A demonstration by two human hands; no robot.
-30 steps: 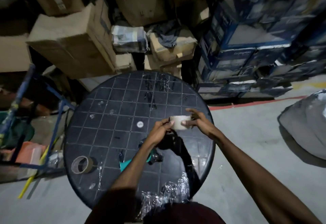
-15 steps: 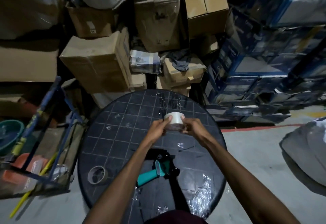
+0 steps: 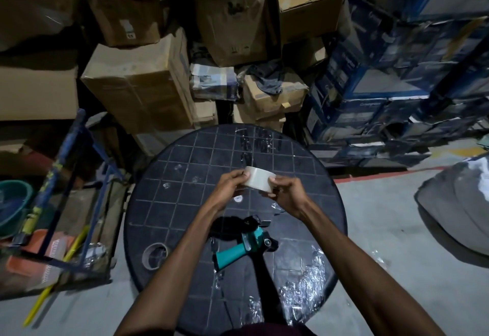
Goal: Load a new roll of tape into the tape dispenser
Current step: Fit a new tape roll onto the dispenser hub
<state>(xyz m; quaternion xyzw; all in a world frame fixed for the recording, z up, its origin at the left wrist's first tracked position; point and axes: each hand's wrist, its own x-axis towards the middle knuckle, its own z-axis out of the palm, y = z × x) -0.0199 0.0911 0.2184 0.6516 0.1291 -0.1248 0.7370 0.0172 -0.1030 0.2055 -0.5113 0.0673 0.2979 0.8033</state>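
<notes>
- Head view, far left: a blue metal frame (image 3: 66, 177) leans before stacked cardboard boxes (image 3: 137, 84), well apart from the work.
- On the left edge of the round tiled table (image 3: 164, 177) lies a brown core (image 3: 154, 256), apparently the spent roll; if so, the old tape is already out of the tool.
- Left hand (image 3: 230, 187), raised over the table's middle, closes its fingers on the left side of the roll (image 3: 258, 181).
- The new roll of pale tape hangs in the air between both hands, above the table and touching nothing else.
- Right hand (image 3: 287, 194) pinches the roll's right side; the thumb sits near the rim, perhaps hunting the loose end, though that is too small to tell.
- Nearer the person and just right of centre, the dispenser (image 3: 246, 245) lies on its side on the table, teal handle toward the person, untouched and with no roll on it as far as shows.
- Crumpled clear film (image 3: 301, 285) lies on the table's right side.
- Judged from this: the roll is in hand, but seating it on the dispenser's hub, threading the end past the roller and over the blade all seem left to do — an early stage.
- Far right: blue cartons (image 3: 397, 84) stand stacked on the concrete floor.
</notes>
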